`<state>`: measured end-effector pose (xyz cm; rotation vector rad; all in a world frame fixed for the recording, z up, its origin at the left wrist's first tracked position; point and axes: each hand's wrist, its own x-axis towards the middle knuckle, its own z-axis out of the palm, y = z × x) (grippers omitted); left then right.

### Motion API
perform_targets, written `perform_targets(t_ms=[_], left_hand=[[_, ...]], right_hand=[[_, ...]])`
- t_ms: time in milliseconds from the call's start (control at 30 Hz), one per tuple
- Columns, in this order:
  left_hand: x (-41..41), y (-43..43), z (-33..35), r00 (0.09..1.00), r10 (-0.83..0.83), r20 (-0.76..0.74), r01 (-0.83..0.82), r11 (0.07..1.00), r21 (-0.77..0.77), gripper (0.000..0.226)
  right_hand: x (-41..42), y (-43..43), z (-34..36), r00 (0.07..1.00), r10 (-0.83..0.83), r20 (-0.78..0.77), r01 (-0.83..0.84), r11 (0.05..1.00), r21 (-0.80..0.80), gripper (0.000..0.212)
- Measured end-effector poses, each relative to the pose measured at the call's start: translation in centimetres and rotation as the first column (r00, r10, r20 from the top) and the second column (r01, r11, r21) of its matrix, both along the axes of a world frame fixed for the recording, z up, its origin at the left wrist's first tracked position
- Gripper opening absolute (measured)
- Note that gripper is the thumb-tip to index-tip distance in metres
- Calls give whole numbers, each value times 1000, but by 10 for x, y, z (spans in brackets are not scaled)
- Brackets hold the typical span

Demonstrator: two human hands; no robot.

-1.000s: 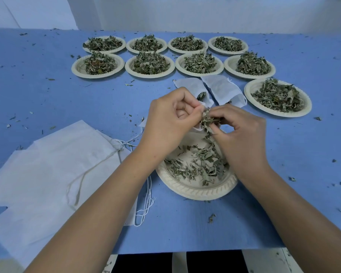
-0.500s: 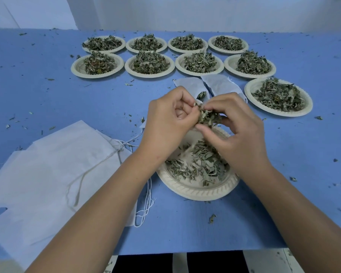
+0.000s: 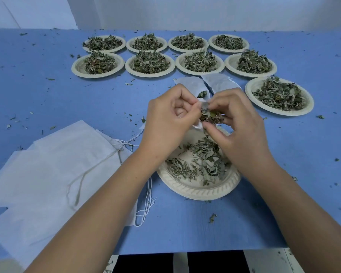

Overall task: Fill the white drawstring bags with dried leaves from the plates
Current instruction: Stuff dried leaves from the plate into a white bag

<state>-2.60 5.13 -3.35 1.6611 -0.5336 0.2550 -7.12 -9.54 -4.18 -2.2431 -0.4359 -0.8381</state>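
Above a cream paper plate (image 3: 197, 191) of dried leaves (image 3: 203, 160), my left hand (image 3: 169, 123) pinches the mouth of a small white drawstring bag (image 3: 198, 125), mostly hidden by my fingers. My right hand (image 3: 238, 131) pinches a clump of dried leaves (image 3: 211, 117) at the bag's mouth. Two filled white bags (image 3: 193, 85) (image 3: 219, 83) lie just beyond my hands, one showing leaves at its opening.
Several cream plates heaped with dried leaves stand in two rows at the back (image 3: 150, 63), one more at the right (image 3: 280, 95). A pile of flat white bags (image 3: 53, 174) with loose strings lies at the left. Leaf crumbs dot the blue table (image 3: 47, 99).
My right hand has lifted a little and pushed its clump of leaves closer against the bag mouth held by my left hand. The plate has not moved.
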Motion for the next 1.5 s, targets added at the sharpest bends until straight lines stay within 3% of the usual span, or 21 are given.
perform_targets(t_ms=[100,200,367,500,633,700,833,933,1033,1133,1300,1367,1500], left_hand=[[2,0,0,999,44,-1,-44,999,-1,19],[1,-1,-1,999,53,11,-54,999,11,17],[-2,-3,-5,998,6,58,-10,997,70,9],[-1,-2,-4,998,53,37,-54,998,43,14],[-2,-2,-2,998,59,6,-60,998,21,19],[-3,-2,-1,999,49,0,-49,999,12,18],[-6,-3,-2,999,-32,2,32,999,6,13],[-6,-3,-1,999,-49,2,49,999,10,12],[-4,-1,0,1000,-18,-12,18,1000,-11,17],[-4,0,2,1000,-9,-24,8,999,-39,18],[-7,-2,3,992,-111,-59,106,991,-82,13],[-7,-2,3,992,-111,-67,105,991,-84,14],[-4,0,5,996,-48,-80,37,991,-126,18]], right_hand=[[-1,-1,1,1000,18,4,-18,1000,20,14],[0,-1,-1,996,12,83,-5,997,-77,5],[1,-2,-2,997,75,-5,-74,973,-218,8],[0,-7,3,995,92,-48,-98,988,-122,22],[-1,-6,4,995,95,9,-95,989,109,12],[-2,-4,4,997,73,36,-78,988,135,8],[0,0,1,990,-18,140,24,999,-39,10],[2,3,-1,995,3,102,14,987,-159,12],[0,-1,2,994,-26,109,36,995,-91,9],[-3,-3,5,985,-45,167,58,996,-74,28],[-1,2,-1,998,47,-48,-59,956,-286,49],[0,0,-2,996,60,-64,-74,968,-240,49],[0,-13,5,995,-16,96,14,1000,19,49]])
